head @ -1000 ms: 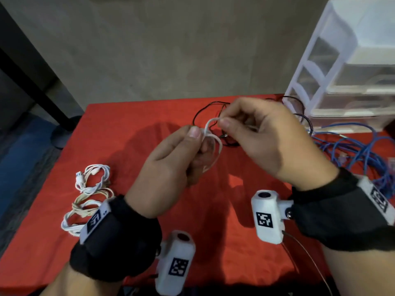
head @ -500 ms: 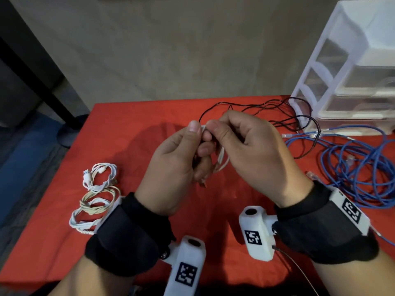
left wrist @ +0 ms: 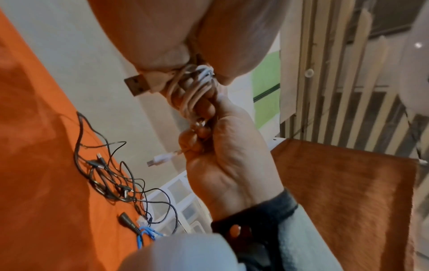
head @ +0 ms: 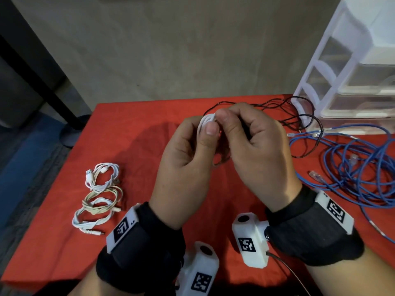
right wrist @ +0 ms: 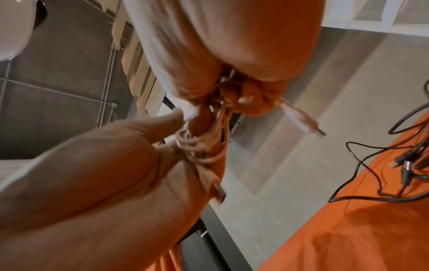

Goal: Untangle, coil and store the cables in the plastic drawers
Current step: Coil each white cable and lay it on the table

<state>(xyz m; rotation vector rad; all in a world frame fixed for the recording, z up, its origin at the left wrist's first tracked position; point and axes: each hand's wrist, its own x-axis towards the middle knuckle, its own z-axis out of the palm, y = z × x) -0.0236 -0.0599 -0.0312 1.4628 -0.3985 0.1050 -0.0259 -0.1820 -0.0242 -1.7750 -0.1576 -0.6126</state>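
Both hands are raised above the red table and hold one small coil of white USB cable. My left hand pinches the coil between thumb and fingers. My right hand curls round its other side, fingertips against the left thumb. In the left wrist view the white cable is bunched in loops, with a USB plug sticking out. The right wrist view shows the same loops and a plug. Plastic drawers stand at the far right.
Several coiled white cables lie at the left of the table. A tangle of black cable lies behind my hands, near the drawers. A loose heap of blue cable spreads over the right side.
The open loop held a second ago has been drawn into a tight bunch. My hands have closed together around it and the view has shifted slightly.
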